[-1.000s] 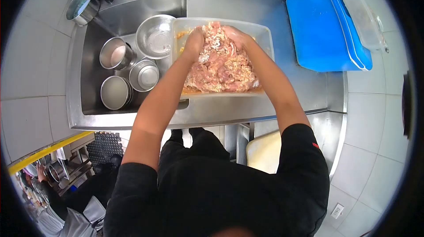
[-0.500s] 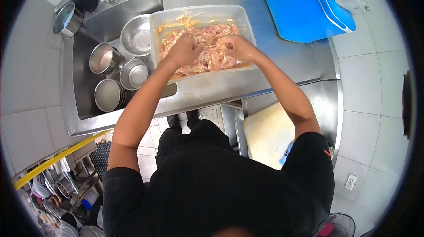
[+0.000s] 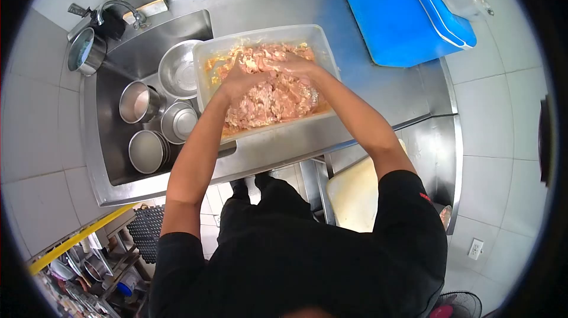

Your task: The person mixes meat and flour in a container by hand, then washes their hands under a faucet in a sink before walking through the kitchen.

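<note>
A large translucent plastic tub stands on the steel counter, filled with wet, pale pink chopped raw meat in an orange-yellow liquid. Both of my hands are inside the tub. My left hand curls into the meat left of the middle, its fingertips sunk in it. Toward the far side, my right hand is bent inward around the meat, and its fingertips are also hidden. Between my wrists and the near wall, the meat bulges in a mound.
Left of the tub, a steel sink holds several metal pots and a wide metal bowl. A faucet is behind it. At the right back stands a blue bin. A pale board lies below the counter edge.
Both hands have moved deeper into the meat, and the fingers show less. The meat has shifted toward the near side and heaped up. The camera view has tilted slightly.
</note>
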A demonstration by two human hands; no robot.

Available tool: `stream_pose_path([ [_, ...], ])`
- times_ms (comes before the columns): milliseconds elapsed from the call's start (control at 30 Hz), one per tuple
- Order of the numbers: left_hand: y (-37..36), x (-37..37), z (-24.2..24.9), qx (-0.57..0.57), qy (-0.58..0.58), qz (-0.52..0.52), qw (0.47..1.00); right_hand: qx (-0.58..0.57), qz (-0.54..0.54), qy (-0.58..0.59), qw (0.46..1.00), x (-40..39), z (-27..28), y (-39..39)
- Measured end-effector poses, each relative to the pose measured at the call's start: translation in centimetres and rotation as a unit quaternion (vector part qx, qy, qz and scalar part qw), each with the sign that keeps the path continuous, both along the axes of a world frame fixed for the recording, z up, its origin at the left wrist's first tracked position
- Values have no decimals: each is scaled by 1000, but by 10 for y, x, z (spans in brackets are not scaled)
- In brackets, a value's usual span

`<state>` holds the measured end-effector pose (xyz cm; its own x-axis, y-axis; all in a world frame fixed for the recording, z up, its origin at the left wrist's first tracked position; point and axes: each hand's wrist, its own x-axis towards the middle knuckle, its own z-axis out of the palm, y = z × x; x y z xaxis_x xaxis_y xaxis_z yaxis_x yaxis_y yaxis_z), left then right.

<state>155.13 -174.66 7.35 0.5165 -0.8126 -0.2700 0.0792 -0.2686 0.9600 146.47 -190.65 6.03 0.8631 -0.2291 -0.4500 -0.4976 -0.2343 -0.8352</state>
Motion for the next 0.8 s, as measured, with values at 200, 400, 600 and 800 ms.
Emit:
stream_pose_path([
  [200,-10,12,-11,-48,81,8,996,177,-40,20,983,15,-4,-5],
  [400,1,9,26,-67,-135,-14,988,86,26,-159,983,10,13,-16],
  [600,13,-4,58,-101,-240,-36,965,-61,30,-55,996,-18,79,10],
  [800,45,-18,29,24,-314,-130,940,-229,110,-96,962,-28,51,-8],
])
